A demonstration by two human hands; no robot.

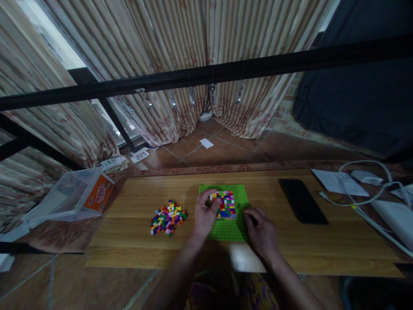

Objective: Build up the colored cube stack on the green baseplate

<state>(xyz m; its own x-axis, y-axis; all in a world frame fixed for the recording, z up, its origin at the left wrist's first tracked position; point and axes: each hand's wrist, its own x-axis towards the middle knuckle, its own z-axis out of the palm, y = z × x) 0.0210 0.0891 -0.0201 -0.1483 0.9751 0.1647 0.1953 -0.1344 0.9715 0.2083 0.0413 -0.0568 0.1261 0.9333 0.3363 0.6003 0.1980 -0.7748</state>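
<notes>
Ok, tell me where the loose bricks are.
In the head view the loose bricks lie in a pile on the wooden table, left of the green baseplate and just beyond the left hand.

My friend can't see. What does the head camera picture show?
Two hands work on a green baseplate on a wooden table: the left hand touches a patch of coloured bricks on it, the right hand rests at its edge. A pile of loose bricks lies left.
</notes>
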